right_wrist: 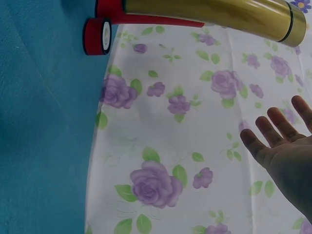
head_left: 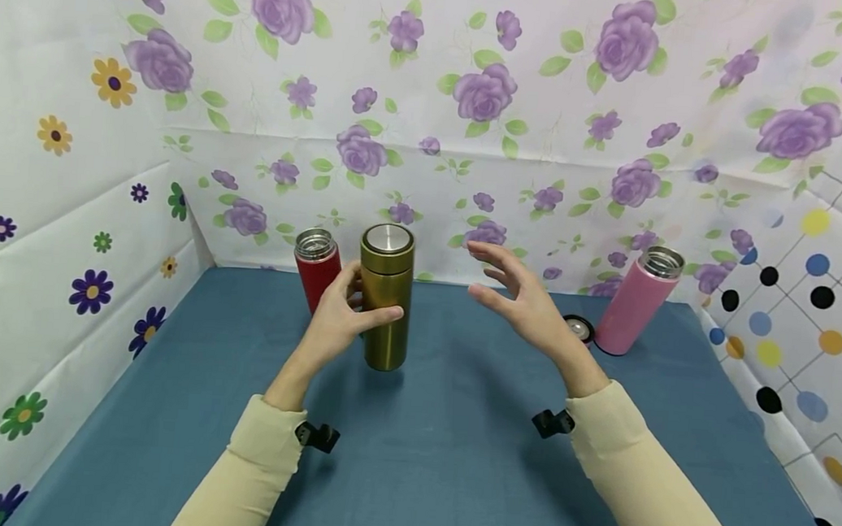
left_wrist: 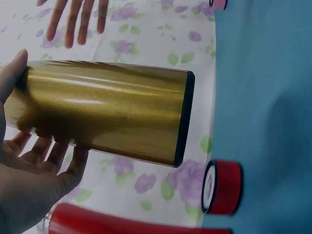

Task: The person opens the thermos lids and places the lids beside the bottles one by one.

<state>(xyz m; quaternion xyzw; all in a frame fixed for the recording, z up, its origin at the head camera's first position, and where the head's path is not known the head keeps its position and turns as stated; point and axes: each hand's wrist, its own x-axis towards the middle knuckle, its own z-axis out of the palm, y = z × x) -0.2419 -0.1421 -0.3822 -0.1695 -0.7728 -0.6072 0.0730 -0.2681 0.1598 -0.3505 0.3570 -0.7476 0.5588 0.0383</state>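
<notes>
My left hand grips an upright gold thermos flask around its body, thumb across the front and fingers on the far side. A steel-topped lid sits on the flask. In the left wrist view the flask's dark base shows against the wall cloth, held above the table. To the right, my right hand hovers in the air, fingers spread and slightly bent, holding nothing. Behind the left hand stands a red flask without a lid, partly hidden.
A lidless pink flask stands at the back right, with a dark-rimmed lid beside it, partly behind the right hand. A red lid lies by the red flask. Flowered cloth walls the blue table.
</notes>
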